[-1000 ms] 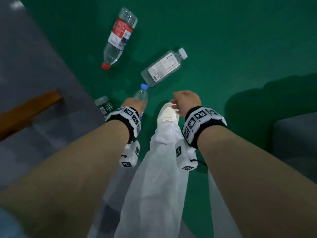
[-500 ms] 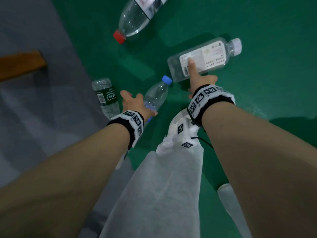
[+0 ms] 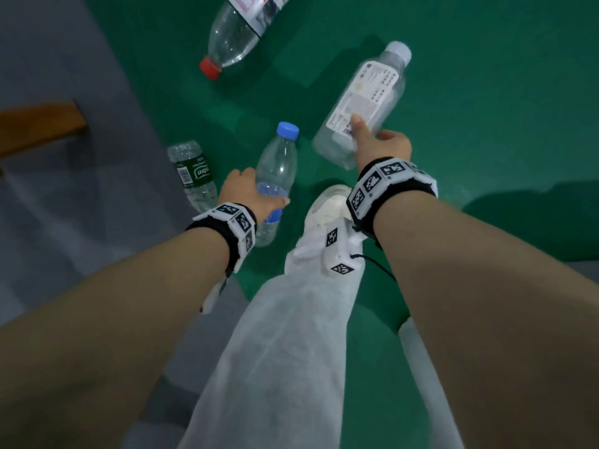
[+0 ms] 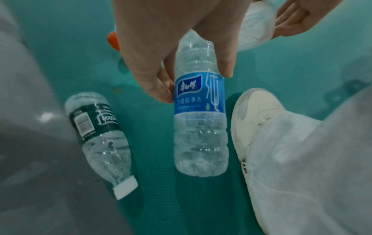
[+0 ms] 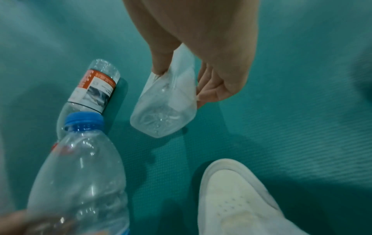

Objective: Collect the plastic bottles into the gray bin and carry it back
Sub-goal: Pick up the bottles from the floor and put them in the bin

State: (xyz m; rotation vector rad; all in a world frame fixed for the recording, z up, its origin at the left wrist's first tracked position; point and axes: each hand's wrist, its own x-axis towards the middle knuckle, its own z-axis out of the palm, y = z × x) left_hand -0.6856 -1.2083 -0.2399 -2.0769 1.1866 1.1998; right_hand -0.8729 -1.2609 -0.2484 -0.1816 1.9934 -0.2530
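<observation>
My left hand [image 3: 249,192] grips a clear bottle with a blue cap and blue label [image 3: 279,163] around its middle, thumb and fingers on either side [image 4: 199,98]. My right hand [image 3: 376,142] holds a squarish clear bottle with a white cap and white label [image 3: 366,98], lifted and tilted off the green floor; its base shows between thumb and fingers [image 5: 165,114]. A red-capped bottle with a red-and-white label [image 3: 236,34] lies on the floor beyond. A green-labelled bottle [image 3: 194,173] lies at the left by the gray mat, its white cap towards me [image 4: 125,187]. No gray bin shows.
A gray mat [image 3: 64,205] covers the floor on the left, with a brown wooden piece [image 3: 39,124] on it. My white shoe [image 3: 327,205] and pale trouser leg [image 3: 285,335] stand just right of the blue-capped bottle. Green floor [image 3: 486,92] stretches to the right.
Both hands have gone from reaching to gripping: the left now wraps the blue-capped bottle, and the right has lifted and swung the white-capped bottle to a steeper angle. The view has dropped closer.
</observation>
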